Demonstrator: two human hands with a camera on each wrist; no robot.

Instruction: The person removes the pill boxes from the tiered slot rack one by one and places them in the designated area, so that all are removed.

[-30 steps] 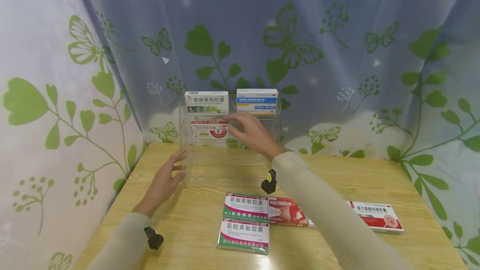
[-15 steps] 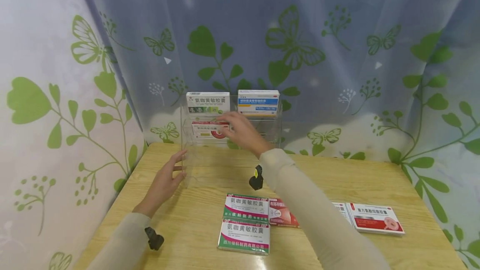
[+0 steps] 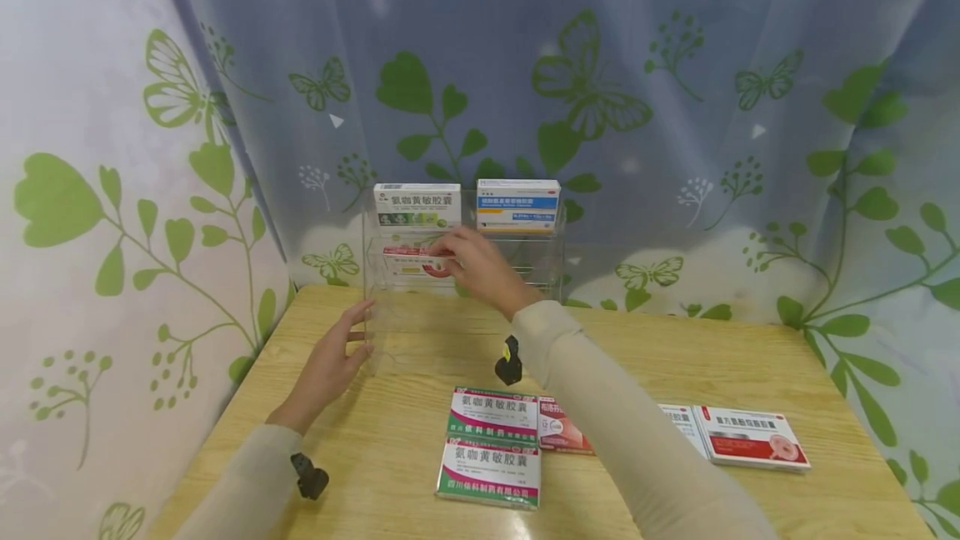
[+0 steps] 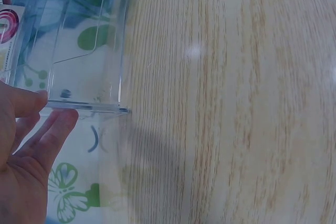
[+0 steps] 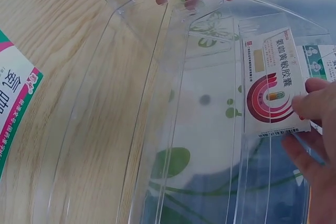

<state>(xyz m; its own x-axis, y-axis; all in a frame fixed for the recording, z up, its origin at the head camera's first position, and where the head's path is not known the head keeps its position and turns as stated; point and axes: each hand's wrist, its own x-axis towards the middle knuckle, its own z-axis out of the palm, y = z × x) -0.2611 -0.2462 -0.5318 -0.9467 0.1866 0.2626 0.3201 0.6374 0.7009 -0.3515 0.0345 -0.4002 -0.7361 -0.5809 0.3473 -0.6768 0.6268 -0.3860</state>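
Observation:
A clear tiered display rack (image 3: 465, 319) stands on the table. At its left end my left hand (image 3: 333, 361) pinches the side panel between thumb and fingers (image 4: 59, 124). My right hand (image 3: 483, 269) is at the middle tier, holding a red-and-white medicine box (image 5: 270, 85) by its right end, thumb on the printed front. That box (image 3: 408, 263) sits tilted in the tier's left part; the hand covers its right end in the head view. On the top tier, a white-and-green medicine box (image 3: 417, 207) stands left and a blue-and-white medicine box (image 3: 517, 205) stands right.
Two green-and-pink medicine boxes (image 3: 487, 473) lie on the table before the rack. To their right are a red box (image 3: 562, 427), a partly hidden white box (image 3: 684, 423) and a red-and-white box (image 3: 752, 437). A patterned curtain (image 3: 675, 190) hangs behind.
My right hand has shifted left along the middle tier onto the box's right end. The box there now leans more than before. My left hand stays on the side panel.

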